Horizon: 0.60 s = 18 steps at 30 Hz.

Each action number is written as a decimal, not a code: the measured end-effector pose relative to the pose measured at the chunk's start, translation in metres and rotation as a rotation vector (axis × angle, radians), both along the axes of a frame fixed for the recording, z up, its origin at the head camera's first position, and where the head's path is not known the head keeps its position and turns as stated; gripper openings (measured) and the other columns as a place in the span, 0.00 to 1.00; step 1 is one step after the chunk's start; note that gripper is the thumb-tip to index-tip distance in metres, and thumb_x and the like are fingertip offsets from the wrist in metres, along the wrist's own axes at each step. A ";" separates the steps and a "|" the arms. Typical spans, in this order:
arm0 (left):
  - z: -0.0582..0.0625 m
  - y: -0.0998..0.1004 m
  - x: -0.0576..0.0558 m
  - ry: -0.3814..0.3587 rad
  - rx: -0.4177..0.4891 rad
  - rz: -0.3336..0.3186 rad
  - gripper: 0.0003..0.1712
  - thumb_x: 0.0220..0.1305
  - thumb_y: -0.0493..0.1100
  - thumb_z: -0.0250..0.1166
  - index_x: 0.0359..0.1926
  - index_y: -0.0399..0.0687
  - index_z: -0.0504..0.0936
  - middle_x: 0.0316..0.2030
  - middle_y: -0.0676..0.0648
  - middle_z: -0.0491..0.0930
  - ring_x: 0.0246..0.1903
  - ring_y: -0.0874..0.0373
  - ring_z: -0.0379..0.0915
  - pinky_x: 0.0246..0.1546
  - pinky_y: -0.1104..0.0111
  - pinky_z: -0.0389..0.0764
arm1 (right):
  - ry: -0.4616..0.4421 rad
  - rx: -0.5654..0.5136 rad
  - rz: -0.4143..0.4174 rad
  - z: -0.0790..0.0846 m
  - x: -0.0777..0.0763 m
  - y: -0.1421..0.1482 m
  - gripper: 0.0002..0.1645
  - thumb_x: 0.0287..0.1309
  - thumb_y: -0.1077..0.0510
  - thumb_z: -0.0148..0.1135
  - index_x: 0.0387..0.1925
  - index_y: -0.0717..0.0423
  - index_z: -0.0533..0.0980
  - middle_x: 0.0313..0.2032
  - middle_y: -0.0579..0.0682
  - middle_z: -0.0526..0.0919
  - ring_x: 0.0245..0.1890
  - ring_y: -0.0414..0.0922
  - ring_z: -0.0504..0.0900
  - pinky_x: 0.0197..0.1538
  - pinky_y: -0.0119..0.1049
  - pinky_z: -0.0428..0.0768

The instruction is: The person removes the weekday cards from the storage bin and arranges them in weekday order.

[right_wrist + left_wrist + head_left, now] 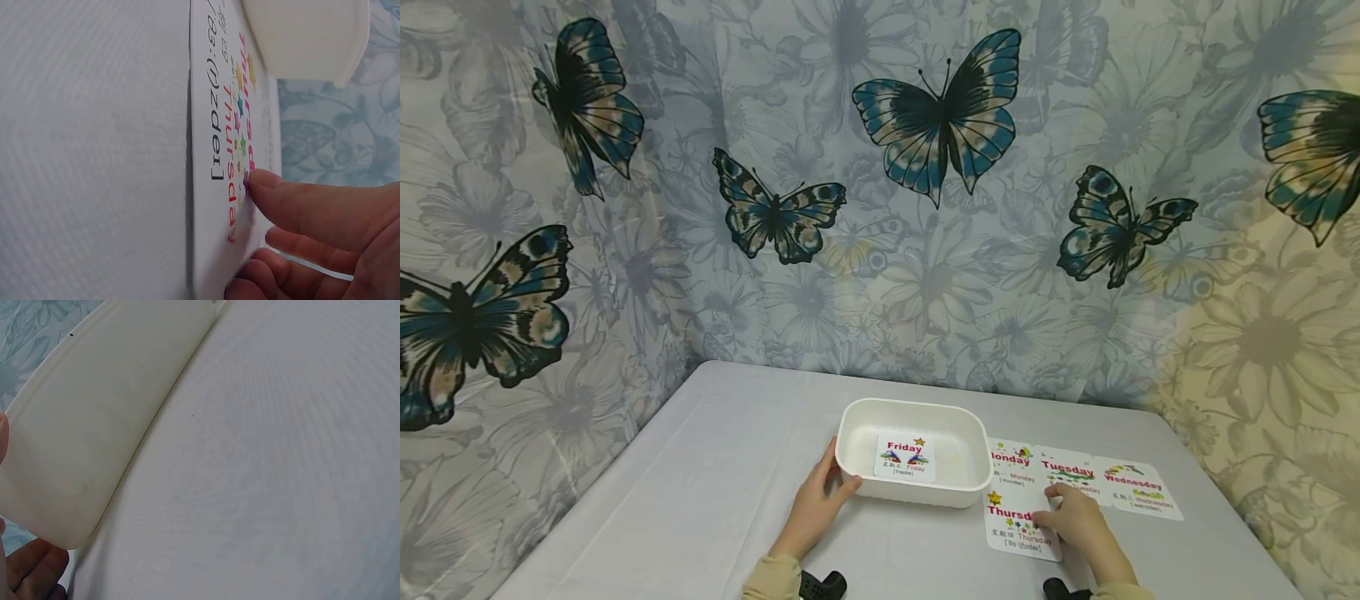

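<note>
My right grip [1077, 518]: pinching the Thursday card [1017, 540] at its right edge.
Thursday card: just beside the near right corner of the white bin [917, 492].
My left grip [817, 502]: clamped round the bin's left end.
Friday card [905, 458]: inside the bin.
Monday card [1012, 468], Tuesday card [1073, 468], Wednesday card [1138, 487]: in a row to the bin's right.
Tabletop [700, 483]: under the bin.

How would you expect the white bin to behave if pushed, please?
The white bin looks thin-rimmed, so it is probably light for its size. Its low, wide shape suggests it would hardly tip. The Friday card inside, seemingly loose, might slide.
</note>
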<state>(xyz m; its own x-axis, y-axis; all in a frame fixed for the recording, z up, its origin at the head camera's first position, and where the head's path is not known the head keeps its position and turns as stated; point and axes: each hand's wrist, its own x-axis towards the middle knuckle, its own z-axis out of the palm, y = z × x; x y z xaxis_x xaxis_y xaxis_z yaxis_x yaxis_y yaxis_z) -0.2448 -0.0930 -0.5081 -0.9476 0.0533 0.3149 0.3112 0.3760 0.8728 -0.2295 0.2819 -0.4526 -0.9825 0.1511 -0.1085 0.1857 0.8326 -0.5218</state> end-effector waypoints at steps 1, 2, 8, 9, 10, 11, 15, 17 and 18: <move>0.000 0.000 0.000 -0.002 0.002 -0.001 0.47 0.60 0.55 0.63 0.72 0.44 0.50 0.63 0.41 0.62 0.59 0.47 0.62 0.59 0.49 0.60 | 0.000 -0.005 0.001 0.001 0.000 0.000 0.31 0.42 0.57 0.72 0.43 0.74 0.71 0.28 0.57 0.77 0.28 0.49 0.74 0.32 0.44 0.75; 0.000 0.000 0.000 -0.003 0.002 -0.003 0.47 0.60 0.55 0.63 0.72 0.44 0.50 0.63 0.41 0.63 0.60 0.47 0.62 0.59 0.49 0.60 | 0.000 -0.010 0.002 0.001 0.001 -0.001 0.31 0.42 0.58 0.72 0.44 0.74 0.71 0.27 0.56 0.77 0.28 0.49 0.73 0.31 0.43 0.75; 0.001 0.000 0.001 -0.011 0.010 -0.007 0.47 0.60 0.55 0.63 0.72 0.44 0.50 0.62 0.40 0.64 0.60 0.46 0.60 0.59 0.49 0.59 | -0.002 -0.054 0.020 0.004 0.005 0.000 0.31 0.42 0.59 0.71 0.46 0.74 0.70 0.26 0.54 0.75 0.23 0.45 0.73 0.26 0.36 0.75; 0.001 0.000 0.001 -0.011 0.011 -0.006 0.47 0.60 0.55 0.63 0.72 0.44 0.50 0.63 0.40 0.64 0.60 0.46 0.60 0.60 0.49 0.59 | -0.001 -0.065 0.023 0.004 0.005 0.000 0.32 0.42 0.59 0.71 0.46 0.74 0.70 0.26 0.54 0.76 0.22 0.44 0.73 0.26 0.36 0.75; 0.001 0.000 0.001 -0.011 0.011 -0.006 0.47 0.60 0.55 0.63 0.72 0.44 0.49 0.63 0.40 0.63 0.60 0.46 0.61 0.59 0.49 0.60 | -0.004 -0.075 0.026 0.004 0.005 0.001 0.32 0.43 0.58 0.71 0.47 0.74 0.70 0.26 0.54 0.75 0.22 0.44 0.73 0.26 0.35 0.75; 0.001 0.000 0.001 -0.010 0.011 -0.005 0.47 0.60 0.55 0.63 0.72 0.44 0.49 0.63 0.41 0.63 0.60 0.46 0.61 0.59 0.49 0.60 | -0.006 -0.082 0.028 0.004 0.006 0.002 0.33 0.43 0.58 0.72 0.47 0.75 0.69 0.26 0.54 0.75 0.22 0.44 0.73 0.25 0.35 0.74; 0.001 0.000 0.000 -0.018 0.012 0.000 0.47 0.60 0.56 0.63 0.72 0.48 0.49 0.63 0.42 0.62 0.61 0.47 0.60 0.60 0.49 0.59 | -0.008 -0.122 0.028 0.005 0.006 0.005 0.36 0.44 0.56 0.72 0.49 0.76 0.68 0.27 0.54 0.75 0.22 0.44 0.73 0.25 0.36 0.74; 0.001 0.000 0.000 -0.023 0.012 0.002 0.47 0.59 0.56 0.63 0.72 0.50 0.49 0.63 0.42 0.63 0.61 0.48 0.60 0.60 0.49 0.59 | -0.007 -0.132 0.030 0.006 0.005 0.006 0.37 0.44 0.55 0.72 0.50 0.76 0.68 0.27 0.54 0.74 0.23 0.45 0.73 0.26 0.36 0.74; 0.001 0.000 0.000 -0.026 0.013 0.002 0.47 0.59 0.57 0.63 0.72 0.51 0.49 0.63 0.42 0.63 0.61 0.48 0.60 0.60 0.49 0.59 | -0.007 -0.135 0.032 0.006 0.004 0.007 0.38 0.44 0.54 0.72 0.50 0.76 0.68 0.28 0.54 0.74 0.24 0.45 0.73 0.26 0.37 0.74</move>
<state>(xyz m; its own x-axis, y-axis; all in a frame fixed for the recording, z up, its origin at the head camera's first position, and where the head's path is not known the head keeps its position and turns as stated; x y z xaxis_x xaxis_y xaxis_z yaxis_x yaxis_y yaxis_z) -0.2444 -0.0927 -0.5066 -0.9557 0.0479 0.2905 0.2874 0.3655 0.8854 -0.2250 0.2891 -0.4470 -0.9857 0.1035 -0.1327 0.1644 0.7601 -0.6287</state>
